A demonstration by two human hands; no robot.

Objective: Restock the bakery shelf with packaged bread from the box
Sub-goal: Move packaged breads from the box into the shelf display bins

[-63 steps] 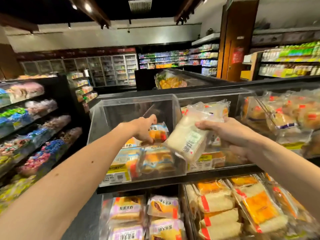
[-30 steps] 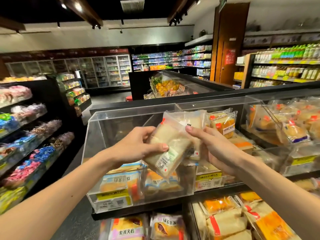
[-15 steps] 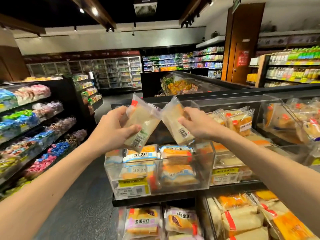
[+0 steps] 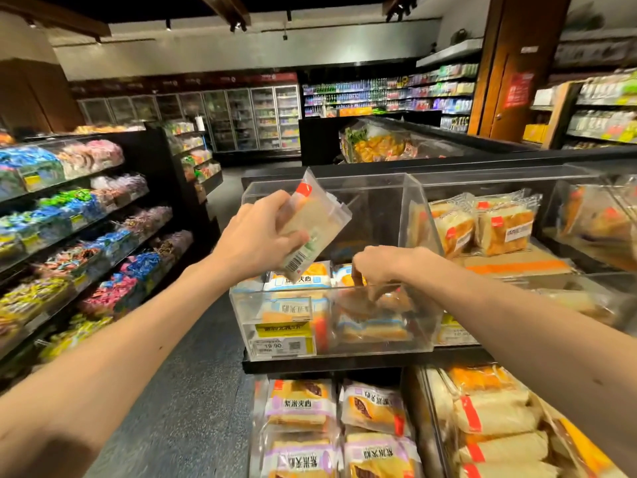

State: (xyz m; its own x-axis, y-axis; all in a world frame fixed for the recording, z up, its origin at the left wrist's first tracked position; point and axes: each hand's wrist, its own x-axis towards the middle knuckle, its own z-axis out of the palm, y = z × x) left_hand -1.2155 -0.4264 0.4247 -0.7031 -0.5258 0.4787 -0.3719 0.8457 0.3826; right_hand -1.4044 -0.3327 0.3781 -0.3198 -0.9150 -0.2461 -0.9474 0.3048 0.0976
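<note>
1. I read one clear bin (image 4: 418, 332) at the centre of the bakery shelf (image 4: 344, 363). It contains flat blue-labelled packs (image 4: 296, 281) lying in layers. A yellow price tag (image 4: 282, 343) sits on the left of its front wall.
2. The neighbouring bin (image 4: 489, 177), touching it on the right, contains sandwich packs (image 4: 503, 229) standing on edge.
3. On the lower shelf, purple-labelled packs (image 4: 300, 405) lie under the clear bin, and red-striped white packs (image 4: 493, 419) lie to their right.
4. Candy shelves (image 4: 79, 222) line the aisle on the left, well apart from the bins. The clear bin's front wall stands between my camera and the right fingers and blurs them.
5. The left hand (image 4: 255, 236) is clamped on the packaged bread (image 4: 317, 229), fingers and thumb wrapped round it. The pack is tilted above the clear bin's left half, barcode end lowest.
6. The right hand (image 4: 382, 267) reaches down into the clear bin's right half, fingers bent onto a pack there. I cannot tell whether they grip it.
</note>
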